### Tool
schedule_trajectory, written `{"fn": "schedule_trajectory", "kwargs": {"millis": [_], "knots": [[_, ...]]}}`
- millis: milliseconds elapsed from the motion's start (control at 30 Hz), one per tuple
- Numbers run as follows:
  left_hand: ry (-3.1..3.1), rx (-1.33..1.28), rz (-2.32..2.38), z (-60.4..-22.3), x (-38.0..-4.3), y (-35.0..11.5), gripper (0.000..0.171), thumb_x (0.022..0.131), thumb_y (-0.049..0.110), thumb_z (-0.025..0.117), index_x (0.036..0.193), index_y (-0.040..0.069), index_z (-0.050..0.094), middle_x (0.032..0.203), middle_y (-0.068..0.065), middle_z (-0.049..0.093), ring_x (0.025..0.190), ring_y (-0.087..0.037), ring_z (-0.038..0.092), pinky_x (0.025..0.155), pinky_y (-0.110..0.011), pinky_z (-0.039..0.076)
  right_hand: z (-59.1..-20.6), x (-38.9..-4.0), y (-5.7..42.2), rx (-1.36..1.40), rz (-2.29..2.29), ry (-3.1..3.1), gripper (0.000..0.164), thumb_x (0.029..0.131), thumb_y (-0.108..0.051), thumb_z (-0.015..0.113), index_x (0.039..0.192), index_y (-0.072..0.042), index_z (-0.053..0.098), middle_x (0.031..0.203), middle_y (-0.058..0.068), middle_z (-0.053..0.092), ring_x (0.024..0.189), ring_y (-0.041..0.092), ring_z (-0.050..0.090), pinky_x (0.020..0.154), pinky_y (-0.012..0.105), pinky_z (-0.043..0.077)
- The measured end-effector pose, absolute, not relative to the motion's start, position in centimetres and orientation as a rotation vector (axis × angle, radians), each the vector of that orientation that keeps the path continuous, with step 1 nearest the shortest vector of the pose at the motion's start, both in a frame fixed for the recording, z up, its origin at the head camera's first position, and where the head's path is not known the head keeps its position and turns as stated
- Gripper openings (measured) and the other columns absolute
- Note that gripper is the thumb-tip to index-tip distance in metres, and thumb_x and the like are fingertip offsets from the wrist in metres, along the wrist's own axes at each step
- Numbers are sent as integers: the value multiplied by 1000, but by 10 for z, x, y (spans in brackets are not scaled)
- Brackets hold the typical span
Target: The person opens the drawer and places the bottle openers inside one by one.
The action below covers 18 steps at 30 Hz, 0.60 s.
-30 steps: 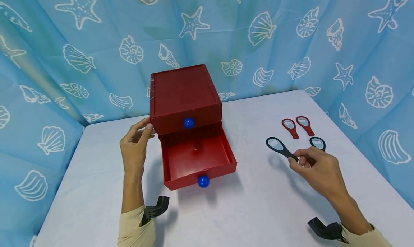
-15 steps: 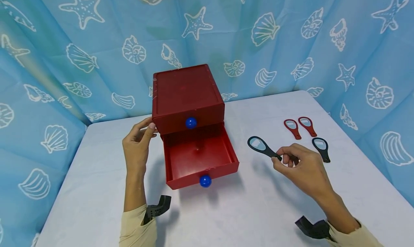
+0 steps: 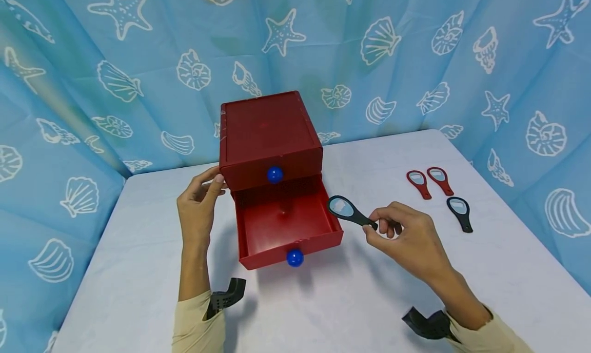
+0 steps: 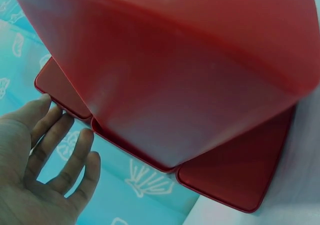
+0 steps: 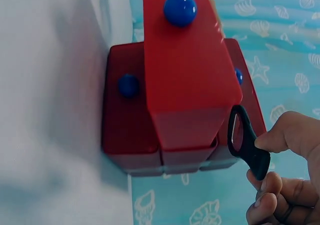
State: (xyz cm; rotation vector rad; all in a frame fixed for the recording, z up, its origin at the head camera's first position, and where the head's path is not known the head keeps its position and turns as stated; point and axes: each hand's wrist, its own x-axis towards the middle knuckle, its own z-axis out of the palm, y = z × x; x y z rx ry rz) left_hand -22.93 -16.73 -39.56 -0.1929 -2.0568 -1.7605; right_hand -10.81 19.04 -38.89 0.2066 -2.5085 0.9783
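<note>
A red drawer cabinet stands at the back of the table, its middle drawer pulled out with nothing in it. My left hand touches the cabinet's left front edge with thumb and fingertips; in the left wrist view the fingers are loosely spread. In my right hand, thumb and fingers pinch the handle end of a black magnifying glass. Its lens end overlaps the drawer's right wall in the head view. From the right wrist, the black magnifying glass appears beside the drawer's side wall.
Two red magnifying glasses and another black magnifying glass lie on the white table at the right. Blue knobs stick out from the drawer fronts. A blue shell-patterned curtain hangs behind and at both sides.
My right hand has carried the black magnifying glass leftward from near the other magnifying glasses to the open drawer's right edge. The left hand stays at the cabinet; the view shifted slightly.
</note>
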Motion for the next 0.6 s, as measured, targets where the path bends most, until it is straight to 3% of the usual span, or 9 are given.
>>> {"fn": "schedule_trajectory", "kwargs": {"millis": [200,400,600], "knots": [[-2062,-170,-1758,-395,-229,-166,36,96,34,68,128,19,70,120,3,69,98,-17,67,92,-31,54,-386,-112,178,281,1042,-2486,18,76,-10,86,85,-15,71,71,-7,54,65,9,52,53,24,44],[-2059,-169,-1752,-380,-216,-160,36,98,26,66,129,8,68,121,-5,69,97,-16,67,91,-28,54,-383,-116,164,322,1077,-2492,18,76,-11,86,85,-16,71,71,-7,53,65,9,52,51,24,44],[-2053,-195,-1758,-371,-210,-157,36,98,22,66,129,5,67,121,-7,69,98,-22,67,91,-28,54,-382,-120,154,329,1109,-2504,16,78,-10,84,85,-16,71,71,-7,53,66,9,51,52,25,44]]}}
